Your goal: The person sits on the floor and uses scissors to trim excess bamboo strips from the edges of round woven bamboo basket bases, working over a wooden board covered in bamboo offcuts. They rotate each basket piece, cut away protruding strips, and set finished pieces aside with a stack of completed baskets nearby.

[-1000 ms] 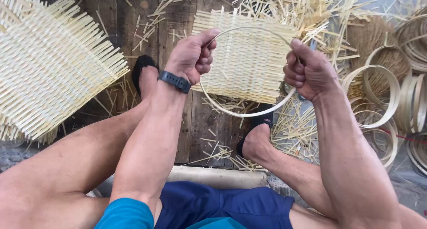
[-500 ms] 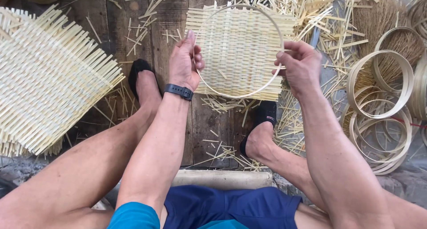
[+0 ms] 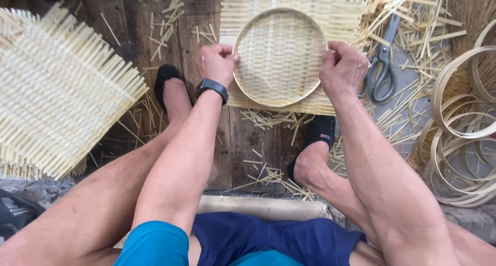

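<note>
Near edge: person's thighs in blue shorts (image 3: 248, 243), seated on a pale plank (image 3: 258, 206). Both feet in black slippers (image 3: 316, 137) planted on the dark wooden boards (image 3: 155, 33), loose bamboo offcuts (image 3: 268, 119) scattered between them.

Left hand (image 3: 216, 63), black smartwatch (image 3: 212, 87) on the wrist, fingers curled onto the left edge of the bamboo hoop (image 3: 279, 57). Right hand (image 3: 343, 69) clamped on the hoop's right edge. Hoop lies flat on the square woven bamboo mat (image 3: 292, 18), roughly centred, directly ahead of the feet.

Scissors (image 3: 381, 67) just right of the right hand. Stack of spare bamboo rings (image 3: 460, 142) far right. Larger woven mat (image 3: 57, 106) far left.
</note>
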